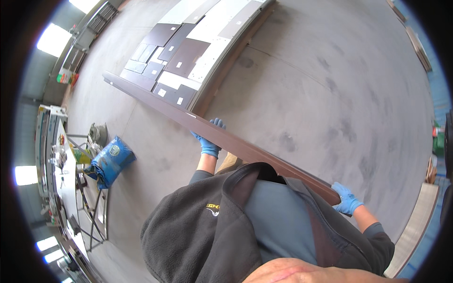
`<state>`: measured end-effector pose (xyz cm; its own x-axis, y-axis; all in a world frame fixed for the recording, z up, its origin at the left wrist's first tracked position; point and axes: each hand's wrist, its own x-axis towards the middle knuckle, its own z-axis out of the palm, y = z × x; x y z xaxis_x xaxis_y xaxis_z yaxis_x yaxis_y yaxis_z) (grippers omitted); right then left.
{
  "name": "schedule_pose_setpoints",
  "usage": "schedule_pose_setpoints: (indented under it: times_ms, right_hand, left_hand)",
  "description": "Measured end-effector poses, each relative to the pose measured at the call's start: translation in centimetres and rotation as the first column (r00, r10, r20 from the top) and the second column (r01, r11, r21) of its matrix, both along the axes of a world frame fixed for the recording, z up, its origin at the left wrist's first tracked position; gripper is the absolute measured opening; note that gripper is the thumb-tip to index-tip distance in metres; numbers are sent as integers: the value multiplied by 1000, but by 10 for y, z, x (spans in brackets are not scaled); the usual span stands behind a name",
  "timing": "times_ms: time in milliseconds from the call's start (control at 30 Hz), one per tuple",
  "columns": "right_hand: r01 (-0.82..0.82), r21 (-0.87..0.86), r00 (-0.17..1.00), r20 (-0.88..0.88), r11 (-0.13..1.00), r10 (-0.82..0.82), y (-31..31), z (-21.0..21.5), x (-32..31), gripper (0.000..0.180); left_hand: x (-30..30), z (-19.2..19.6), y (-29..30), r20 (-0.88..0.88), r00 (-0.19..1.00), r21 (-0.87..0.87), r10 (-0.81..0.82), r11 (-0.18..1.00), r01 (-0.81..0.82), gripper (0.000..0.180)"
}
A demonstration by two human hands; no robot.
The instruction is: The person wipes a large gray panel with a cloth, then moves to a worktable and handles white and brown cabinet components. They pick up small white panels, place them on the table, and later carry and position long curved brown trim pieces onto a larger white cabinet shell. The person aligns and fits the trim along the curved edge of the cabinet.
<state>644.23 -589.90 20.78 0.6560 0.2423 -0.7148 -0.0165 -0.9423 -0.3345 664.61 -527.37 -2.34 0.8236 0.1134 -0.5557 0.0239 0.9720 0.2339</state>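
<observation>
A long, narrow dark-brown board (226,140) runs slantwise across the view, from the far left down to the near right, held in front of my body. My left hand (208,143), in a blue glove, grips it around its middle, with fingertips showing past its far edge and part of the palm hidden behind it. My right hand (346,198), also in a blue glove, is closed around the board's near right end. Just beyond the board lies a stack of flat panels (188,57) in white, grey and brown, some with small white labels. The board's far part overlaps the stack's near edge in view.
To the left stand a blue bag (113,160), a grey-green sack-like bundle (98,134) and a metal-framed table (67,184) with small items on it. A pale panel (417,221) lies at the right edge. Grey concrete floor (306,101) stretches right of the stack.
</observation>
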Motion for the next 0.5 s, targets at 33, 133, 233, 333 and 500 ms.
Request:
schedule_pose_setpoints:
  times_ms: [33, 133, 233, 333, 500]
  right_hand:
    - [-12, -5, 1000, 5, 1000, 12, -14, -2, 36, 118]
    - [-49, -19, 999, 13, 999, 49, -51, -13, 147, 117]
    - [-107, -26, 994, 21, 994, 108, -81, -26, 274, 115]
    - [-212, -30, 973, 89, 977, 214, -99, -32, 413, 114]
    - [-241, 5, 969, 48, 971, 240, -118, -21, 593, 113]
  left_hand:
    - [24, -2, -11, -21, 999, 3, 29, 1000, -28, 116]
    - [101, -12, -40, -86, 992, 8, 98, 995, -98, 114]
    - [190, -30, -69, -92, 983, -20, 162, 986, -164, 112]
    - [302, -40, -80, -35, 972, -55, 234, 970, -236, 112]
    - [422, -34, -105, -175, 938, -52, 299, 948, -313, 118]
